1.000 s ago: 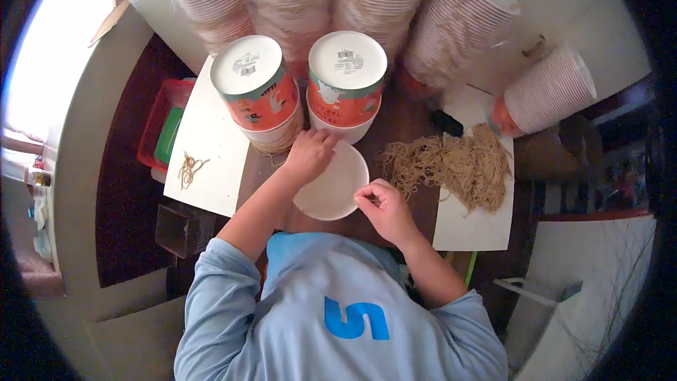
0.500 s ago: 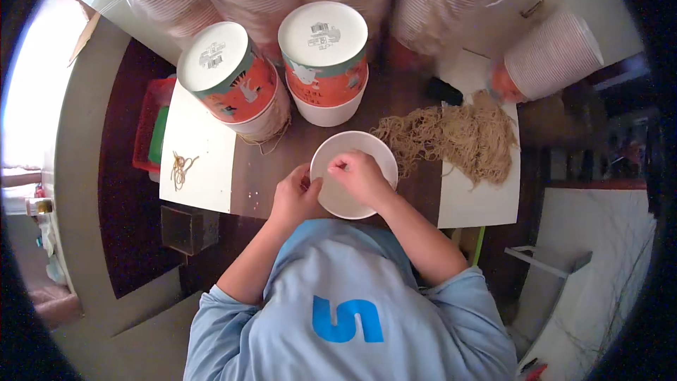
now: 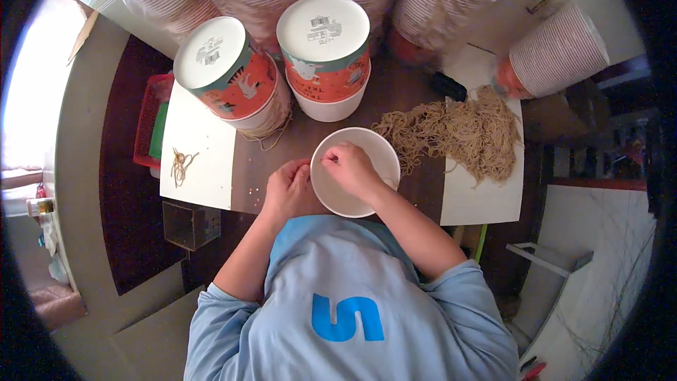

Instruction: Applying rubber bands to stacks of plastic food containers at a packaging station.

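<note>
A white round paper bucket (image 3: 384, 159) stands open side up at the table's near edge, in front of my body. My right hand (image 3: 351, 169) reaches over it, thumb and fingertips pinched together near its left inner wall. Whatever they pinch is too small to make out. My left hand (image 3: 284, 189) is just outside the left rim, fingers curled together, their tips partly hidden; I cannot tell what they hold. To the right of the bucket lies a tangled heap of tan string (image 3: 465, 137), with a light strand near my right wrist.
Two red-and-green printed buckets (image 3: 323, 32) (image 3: 218, 63) stand upside down on white ones behind. Tall wrapped stacks of buckets (image 3: 247, 0) line the back; another stack (image 3: 560, 53) leans at right. A black object (image 3: 448, 87) lies beside the string. A small string bundle (image 3: 181, 168) is at left.
My right hand has shifted slightly left toward the bucket's left wall. My left hand has drawn a little left, its fingers now more closed. The view has tilted slightly.
</note>
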`<state>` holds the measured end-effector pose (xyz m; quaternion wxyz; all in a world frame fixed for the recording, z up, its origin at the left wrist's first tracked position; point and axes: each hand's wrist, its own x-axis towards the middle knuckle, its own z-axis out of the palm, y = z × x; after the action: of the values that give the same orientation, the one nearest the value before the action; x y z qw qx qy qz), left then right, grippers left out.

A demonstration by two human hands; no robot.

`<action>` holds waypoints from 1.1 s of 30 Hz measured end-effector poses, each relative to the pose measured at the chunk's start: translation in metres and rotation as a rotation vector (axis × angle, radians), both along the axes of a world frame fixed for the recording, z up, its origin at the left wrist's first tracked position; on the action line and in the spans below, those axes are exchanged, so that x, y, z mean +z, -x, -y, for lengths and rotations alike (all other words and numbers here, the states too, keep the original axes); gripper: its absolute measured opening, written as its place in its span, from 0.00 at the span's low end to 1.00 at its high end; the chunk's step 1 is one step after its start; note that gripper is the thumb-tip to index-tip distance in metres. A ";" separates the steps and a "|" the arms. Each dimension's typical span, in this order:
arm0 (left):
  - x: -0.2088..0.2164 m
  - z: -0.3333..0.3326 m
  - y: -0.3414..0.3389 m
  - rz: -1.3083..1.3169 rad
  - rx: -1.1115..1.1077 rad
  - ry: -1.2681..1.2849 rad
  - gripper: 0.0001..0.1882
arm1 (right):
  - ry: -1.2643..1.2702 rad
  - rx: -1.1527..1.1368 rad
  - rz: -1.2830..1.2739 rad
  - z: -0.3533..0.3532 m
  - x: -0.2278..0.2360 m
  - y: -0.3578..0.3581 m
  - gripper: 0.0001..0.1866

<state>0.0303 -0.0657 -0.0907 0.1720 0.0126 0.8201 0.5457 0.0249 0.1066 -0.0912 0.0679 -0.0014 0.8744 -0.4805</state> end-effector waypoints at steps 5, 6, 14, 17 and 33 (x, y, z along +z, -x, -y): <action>-0.004 0.001 0.004 0.035 0.030 -0.017 0.12 | -0.042 -0.004 -0.026 0.001 -0.001 0.002 0.07; -0.006 0.002 0.005 0.006 0.016 0.009 0.12 | -0.044 -0.005 -0.015 0.001 -0.001 0.003 0.07; 0.012 -0.006 0.011 -0.126 -0.071 0.061 0.12 | -0.020 -0.012 -0.045 0.005 -0.011 0.004 0.07; 0.022 -0.006 0.017 -0.195 -0.182 0.169 0.11 | -0.021 -0.003 -0.088 0.006 -0.010 0.003 0.07; 0.002 0.033 -0.004 0.325 0.114 -0.441 0.03 | -0.192 0.231 0.156 -0.028 0.044 -0.027 0.15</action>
<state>0.0347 -0.0987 -0.0892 0.2633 -0.0842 0.6424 0.7148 0.0520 0.1348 -0.0468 0.1904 -0.0581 0.9024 -0.3822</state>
